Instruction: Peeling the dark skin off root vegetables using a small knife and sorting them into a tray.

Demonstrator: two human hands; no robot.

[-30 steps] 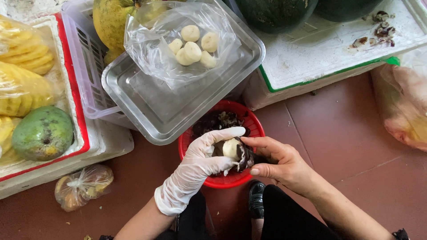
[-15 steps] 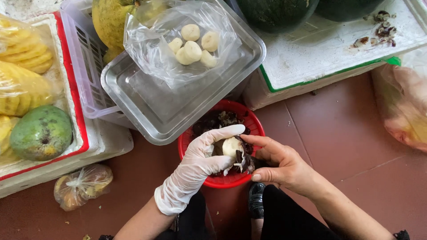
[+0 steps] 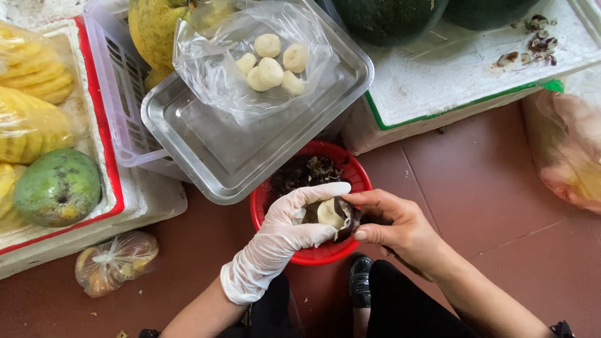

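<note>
Over the red plastic basket (image 3: 358,176), the gloved left hand (image 3: 294,219) cups a small pale fruit (image 3: 330,213) with dark peel partly on it, its fingers curled snugly around the fruit. The bare right hand (image 3: 394,222) meets it from the other side, thumb and fingertips pinching the dark peel (image 3: 348,219) at the fruit's edge. Directly beneath the grip, dark peelings (image 3: 303,172) lie in the basket. Just beyond the grip, a metal tray (image 3: 213,144) holds a clear plastic bag (image 3: 213,69) with several peeled white fruits (image 3: 270,62). Well off to the left-hand side sits a green mango (image 3: 56,188).
</note>
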